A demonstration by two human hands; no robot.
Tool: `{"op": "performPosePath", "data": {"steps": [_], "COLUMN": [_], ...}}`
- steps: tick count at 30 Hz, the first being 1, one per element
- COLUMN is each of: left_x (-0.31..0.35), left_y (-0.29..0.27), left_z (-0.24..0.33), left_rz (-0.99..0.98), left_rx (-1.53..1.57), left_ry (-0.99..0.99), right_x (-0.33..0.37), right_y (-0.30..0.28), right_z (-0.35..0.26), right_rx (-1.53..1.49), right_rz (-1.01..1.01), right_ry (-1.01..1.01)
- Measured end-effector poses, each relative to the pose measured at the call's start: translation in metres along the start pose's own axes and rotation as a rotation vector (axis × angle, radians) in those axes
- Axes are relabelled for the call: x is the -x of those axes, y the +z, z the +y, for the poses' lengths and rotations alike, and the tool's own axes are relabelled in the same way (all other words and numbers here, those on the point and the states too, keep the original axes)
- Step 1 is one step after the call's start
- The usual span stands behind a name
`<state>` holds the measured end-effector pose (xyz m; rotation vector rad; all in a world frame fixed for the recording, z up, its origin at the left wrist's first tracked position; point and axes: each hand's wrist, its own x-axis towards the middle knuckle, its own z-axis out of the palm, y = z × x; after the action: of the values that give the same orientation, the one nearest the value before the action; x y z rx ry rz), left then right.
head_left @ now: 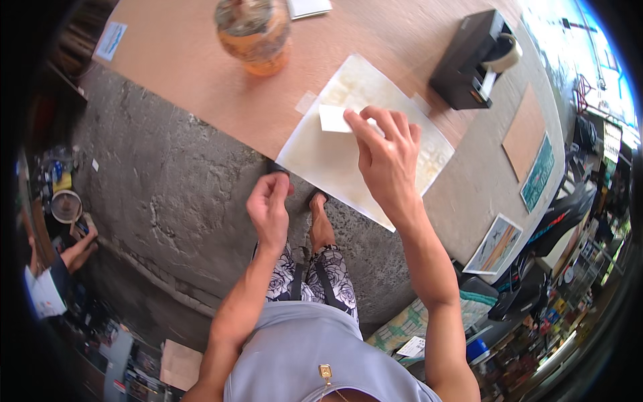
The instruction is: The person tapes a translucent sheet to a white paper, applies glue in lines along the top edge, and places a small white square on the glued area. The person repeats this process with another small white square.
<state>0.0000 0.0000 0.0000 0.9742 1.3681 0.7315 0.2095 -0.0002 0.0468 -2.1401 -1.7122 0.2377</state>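
My right hand [390,151] pinches a small white card [333,119] between thumb and fingers, over a large sheet of paper [335,171]. Faint yellowish-brown blotches mark this pale sheet, which lies at the table's near edge and hangs slightly past it. Pieces of tape [306,102] sit along its far side. Off the table edge, just left of the sheet's left corner, my left hand [269,209] is held with fingers curled closed. Whatever it may hold is hidden by the fingers.
A black tape dispenser [462,63] with a roll stands at the right on the brown tabletop [181,53]. An orange-filled jar [254,37] is at the far left. Pictures and boards, including a photo print [493,244], lie on the right. Another person's arm [79,248] shows at far left.
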Motion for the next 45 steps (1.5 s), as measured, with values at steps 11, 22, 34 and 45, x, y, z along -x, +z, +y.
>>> {"op": "performPosePath", "data": {"steps": [11, 22, 34, 45], "left_x": [-0.028, -0.034, -0.037, -0.042], "left_y": [-0.008, -0.014, -0.014, -0.009], "left_z": [0.016, 0.013, 0.009, 0.008], "left_rz": [0.061, 0.082, 0.087, 0.117], "left_rx": [0.043, -0.016, 0.027, -0.003], "left_ry": [-0.026, 0.067, 0.065, 0.074], "right_x": [0.018, 0.047, 0.079, 0.14], "right_y": [-0.026, -0.018, -0.064, -0.069], "right_z": [-0.02, -0.003, 0.022, 0.049], "right_rx": [0.091, 0.088, 0.162, 0.2], "right_rz": [-0.165, -0.279, -0.364, -0.416], "right_ry": [-0.314, -0.537, -0.492, -0.43]}}
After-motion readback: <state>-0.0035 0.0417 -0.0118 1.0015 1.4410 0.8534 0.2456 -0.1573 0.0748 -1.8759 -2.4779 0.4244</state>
